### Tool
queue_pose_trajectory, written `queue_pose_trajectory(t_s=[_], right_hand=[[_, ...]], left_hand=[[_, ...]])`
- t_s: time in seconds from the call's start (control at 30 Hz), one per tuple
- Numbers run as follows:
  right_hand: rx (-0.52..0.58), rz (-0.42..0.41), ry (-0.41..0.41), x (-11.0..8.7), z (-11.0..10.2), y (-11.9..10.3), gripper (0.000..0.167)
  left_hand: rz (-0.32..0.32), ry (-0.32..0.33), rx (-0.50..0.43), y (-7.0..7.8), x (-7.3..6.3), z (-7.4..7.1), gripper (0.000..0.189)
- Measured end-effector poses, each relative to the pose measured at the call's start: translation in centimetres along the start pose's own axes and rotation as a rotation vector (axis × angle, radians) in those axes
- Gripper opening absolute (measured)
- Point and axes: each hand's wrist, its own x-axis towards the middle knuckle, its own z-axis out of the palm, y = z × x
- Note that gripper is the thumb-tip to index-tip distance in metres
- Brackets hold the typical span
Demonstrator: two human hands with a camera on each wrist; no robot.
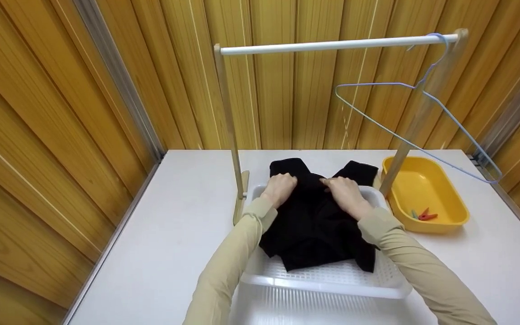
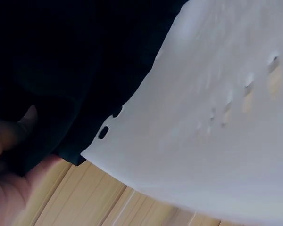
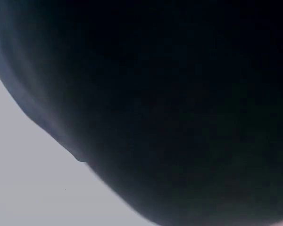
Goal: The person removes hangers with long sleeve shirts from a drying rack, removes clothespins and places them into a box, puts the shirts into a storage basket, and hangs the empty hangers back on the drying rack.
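Observation:
A black garment [image 1: 316, 234], bunched and partly spread, lies over a white perforated basket [image 1: 327, 287]. My left hand [image 1: 280, 188] grips its upper left part. Thumb and fingers pinch the dark cloth [image 2: 61, 70] in the left wrist view, beside the basket wall [image 2: 179, 141]. On the upper right of the garment, my right hand [image 1: 345, 192] holds the fabric with its fingers curled. Dark cloth [image 3: 170, 108] fills most of the right wrist view and hides nearly all of that hand. Two flaps of the garment extend beyond the hands toward the back.
A rack with a white bar [image 1: 332, 44] on wooden posts stands over the basket. From the bar's right end hangs a blue wire hanger [image 1: 379, 124]. A yellow tub [image 1: 427, 189] to the right contains a red clothespin [image 1: 426, 215]. Everything stands on a white table [image 1: 169, 234].

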Motion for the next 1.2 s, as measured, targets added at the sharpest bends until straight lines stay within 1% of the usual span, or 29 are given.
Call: queue_pose_trajectory(t_s=[0.07,0.17,0.3,0.37,0.43,0.57,0.7,0.83,0.9,1.0,1.1,1.2], right_hand=[[0.005,0.017,0.012,0.2,0.0,-0.1,0.014],[0.03,0.047,0.013,0.5,-0.3,-0.1,0.014],[0.104,0.079,0.02,0.7,-0.8,-0.1,0.025],[0.147,0.093,0.044,0.8,-1.1,-0.1,0.032],[0.192,0.102,0.074,0.9,-1.6,-0.1,0.039],[0.28,0.105,0.154,1.0,-2.7,-0.2,0.04],[0.336,0.09,0.221,1.2,-3.9,-0.5,0.033],[0.365,0.058,0.286,1.4,-5.3,-1.0,0.031],[0.384,0.034,0.319,1.4,-5.8,-1.2,0.031],[0.416,-0.01,0.364,1.3,-6.5,-1.7,0.032],[0.431,-0.054,0.394,1.1,-7.1,-2.1,0.033],[0.427,-0.093,0.413,0.9,-7.5,-2.6,0.034]], left_hand=[[0.006,0.014,-0.012,-0.2,0.1,-0.1,0.016],[0.005,0.016,-0.037,-0.3,0.2,-0.4,0.019],[-0.013,0.019,-0.061,-0.3,0.3,-1.0,0.022],[-0.015,0.029,-0.058,-0.3,0.3,-1.5,0.021],[-0.012,0.054,-0.042,-0.2,0.2,-1.9,0.019],[-0.015,0.123,-0.028,0.0,-0.1,-3.0,0.014],[-0.031,0.184,-0.048,0.0,-0.5,-4.4,0.011],[-0.021,0.226,-0.074,-0.1,-0.9,-5.8,0.01],[-0.005,0.237,-0.096,-0.2,-1.1,-6.4,0.01],[0.008,0.244,-0.16,-0.2,-1.4,-7.3,0.011],[-0.001,0.25,-0.23,-0.3,-1.8,-8.1,0.012],[-0.012,0.264,-0.268,-0.4,-2.2,-8.7,0.014]])
